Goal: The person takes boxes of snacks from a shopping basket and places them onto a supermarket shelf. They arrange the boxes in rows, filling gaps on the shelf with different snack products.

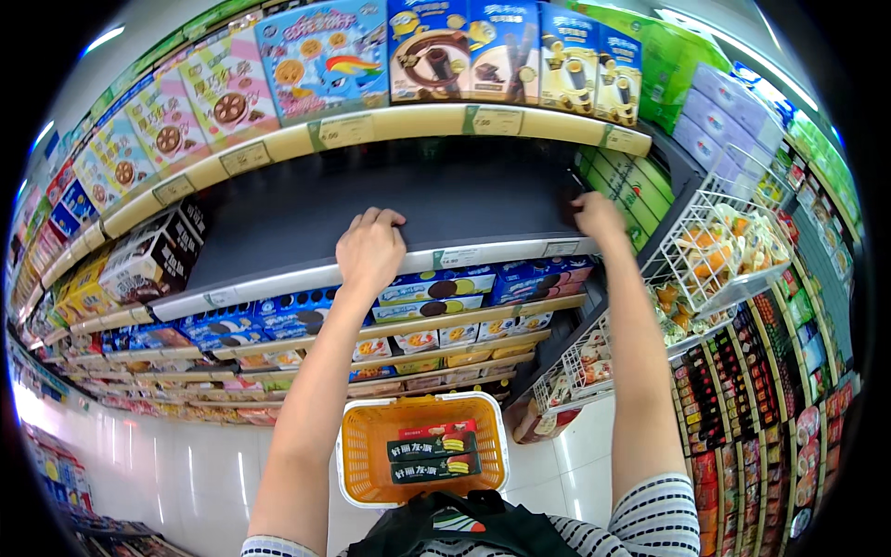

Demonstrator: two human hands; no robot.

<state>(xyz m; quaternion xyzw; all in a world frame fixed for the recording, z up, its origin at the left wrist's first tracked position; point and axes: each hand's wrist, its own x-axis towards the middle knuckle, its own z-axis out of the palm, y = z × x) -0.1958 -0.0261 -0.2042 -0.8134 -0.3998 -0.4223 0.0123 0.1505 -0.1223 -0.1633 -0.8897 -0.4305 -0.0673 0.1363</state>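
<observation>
My left hand (371, 249) lies at the front of a dark grey shelf (464, 200), its fingers loosely curled and nothing visible in them. At the shelf's right end, my right hand (600, 220) has its fingers bent in beside a dark, blurred patch. What they grip, if anything, I cannot make out. Just beyond that hand stand green boxes (631, 181) against the end panel. Brown-and-white cartons (153, 260) stand at the shelf's left end.
Below, a yellow basket (357, 464) holds dark green boxes (432, 457) and a red box (436, 431). Biscuit boxes (320, 60) line the shelf above; blue boxes (436, 297) fill the one beneath. A white wire rack (715, 260) with bagged goods juts out at the right.
</observation>
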